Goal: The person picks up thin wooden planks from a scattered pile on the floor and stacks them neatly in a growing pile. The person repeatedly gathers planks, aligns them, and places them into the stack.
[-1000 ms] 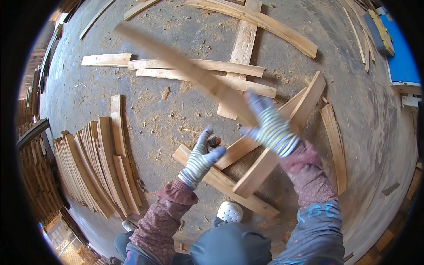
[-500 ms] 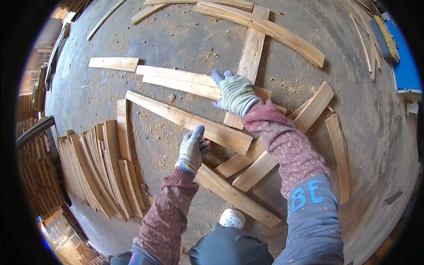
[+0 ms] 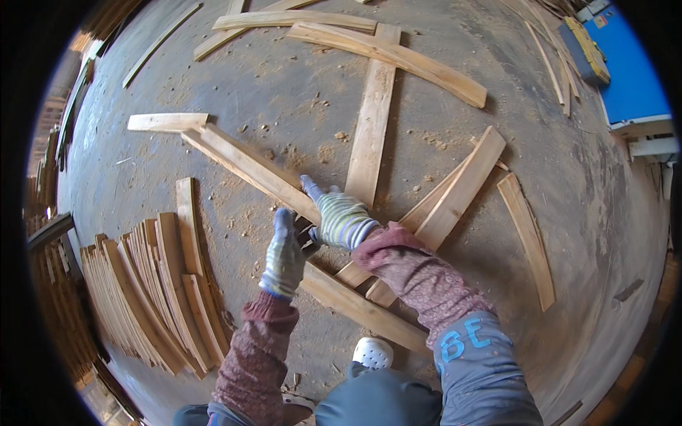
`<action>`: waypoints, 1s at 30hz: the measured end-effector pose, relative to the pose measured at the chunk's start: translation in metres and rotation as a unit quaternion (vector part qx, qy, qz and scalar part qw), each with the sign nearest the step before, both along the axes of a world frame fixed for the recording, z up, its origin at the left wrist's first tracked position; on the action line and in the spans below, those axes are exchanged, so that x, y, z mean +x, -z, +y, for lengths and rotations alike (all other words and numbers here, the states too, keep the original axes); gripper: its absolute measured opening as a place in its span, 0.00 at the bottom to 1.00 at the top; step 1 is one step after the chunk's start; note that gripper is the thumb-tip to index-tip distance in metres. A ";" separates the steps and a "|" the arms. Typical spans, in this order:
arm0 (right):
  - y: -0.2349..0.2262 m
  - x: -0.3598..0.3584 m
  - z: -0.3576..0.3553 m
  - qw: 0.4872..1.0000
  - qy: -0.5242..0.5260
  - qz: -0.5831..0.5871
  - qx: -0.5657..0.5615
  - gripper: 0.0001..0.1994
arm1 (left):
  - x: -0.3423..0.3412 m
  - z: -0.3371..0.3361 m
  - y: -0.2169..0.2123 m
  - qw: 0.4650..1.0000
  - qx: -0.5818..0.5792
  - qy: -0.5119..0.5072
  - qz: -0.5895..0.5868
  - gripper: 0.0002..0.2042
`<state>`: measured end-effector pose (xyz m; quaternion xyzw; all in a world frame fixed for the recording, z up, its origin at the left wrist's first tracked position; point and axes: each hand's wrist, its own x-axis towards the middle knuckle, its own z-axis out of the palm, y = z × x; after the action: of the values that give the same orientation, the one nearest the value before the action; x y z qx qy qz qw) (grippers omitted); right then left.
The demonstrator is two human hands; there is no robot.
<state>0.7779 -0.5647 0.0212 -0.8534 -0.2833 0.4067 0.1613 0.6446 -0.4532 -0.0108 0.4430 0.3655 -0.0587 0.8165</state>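
Right hand, gloved, pinches the near end of a long plank; plank runs up-left from it. Left hand, fingers pressed together, lies just beside that end.

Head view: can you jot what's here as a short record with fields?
Place: dusty floor strewn with wood chips
Left hand: gloved, resting on the near end of a long wooden slat
Right hand: striped glove, on the same slat
Left side: fanned stack of curved slats
Ahead: loose crossed planks
Far right: blue machine
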 end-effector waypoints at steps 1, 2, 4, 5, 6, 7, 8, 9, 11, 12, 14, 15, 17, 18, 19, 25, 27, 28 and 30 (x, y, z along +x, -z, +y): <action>0.022 0.004 -0.014 0.993 0.043 0.036 0.100 0.54 | -0.003 0.003 -0.006 1.000 0.016 0.025 -0.008 0.42; 0.003 0.010 -0.025 0.985 0.090 0.081 0.125 0.54 | -0.010 0.010 -0.013 0.999 0.014 0.037 -0.010 0.41; -0.009 0.024 -0.049 0.965 0.168 0.074 0.186 0.54 | -0.029 0.004 -0.001 0.975 0.205 0.085 -0.022 0.41; -0.009 0.041 -0.073 0.937 0.223 0.075 0.259 0.57 | -0.035 0.003 0.004 0.948 0.298 0.109 -0.029 0.41; -0.029 0.068 -0.100 0.928 0.244 0.074 0.272 0.59 | -0.040 0.011 0.000 0.765 0.569 0.299 0.032 0.43; -0.049 0.097 -0.123 0.920 0.270 0.011 0.284 0.56 | -0.044 0.010 0.003 0.680 0.634 0.363 0.063 0.48; -0.065 0.140 -0.157 0.939 0.301 -0.107 0.126 0.53 | -0.036 0.000 0.003 0.648 0.637 0.408 0.093 0.51; -0.082 0.177 -0.198 0.854 0.403 -0.019 0.329 0.49 | -0.030 -0.007 0.002 0.615 0.636 0.450 0.124 0.54; -0.127 0.251 -0.253 0.843 0.358 -0.401 0.003 0.52 | -0.030 -0.007 0.012 0.621 0.609 0.470 0.149 0.57; -0.141 0.262 -0.248 0.766 0.340 -0.520 -0.162 0.51 | -0.030 -0.003 0.016 0.621 0.599 0.477 0.168 0.59; -0.138 0.286 -0.237 0.696 0.288 -0.604 -0.261 0.51 | -0.023 -0.002 0.011 0.623 0.568 0.499 0.199 0.61; -0.120 0.302 -0.232 0.736 0.270 -0.587 -0.200 0.52 | -0.020 -0.003 0.009 0.624 0.553 0.509 0.214 0.62; -0.064 0.315 -0.204 0.794 0.219 -0.549 -0.142 0.53 | -0.015 -0.003 0.014 0.626 0.543 0.521 0.203 0.63; -0.044 0.297 -0.151 0.833 0.219 -0.471 -0.191 0.52 | -0.020 0.005 0.015 0.621 0.540 0.526 0.213 0.64; -0.017 0.286 -0.125 0.845 0.228 -0.445 -0.189 0.50 | -0.022 0.007 0.019 0.620 0.535 0.534 0.211 0.64; 0.060 0.280 -0.090 0.875 0.231 -0.355 -0.234 0.41 | -0.017 0.010 0.023 0.617 0.512 0.558 0.213 0.66; 0.054 0.284 -0.093 0.903 0.211 -0.293 -0.231 0.35 | -0.017 0.010 0.023 0.620 0.507 0.560 0.212 0.66; 0.067 0.278 -0.095 0.912 0.235 -0.304 -0.141 0.24 | -0.017 0.010 0.024 0.621 0.505 0.562 0.210 0.66; 0.059 0.235 -0.083 0.933 0.223 -0.280 -0.014 0.19 | -0.015 0.012 0.023 0.620 0.504 0.561 0.217 0.67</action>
<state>1.0129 -0.6473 -0.0381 -0.9762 -0.1133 0.1082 0.1498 0.6293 -0.4413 -0.0333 0.8784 0.1847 -0.4060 0.1714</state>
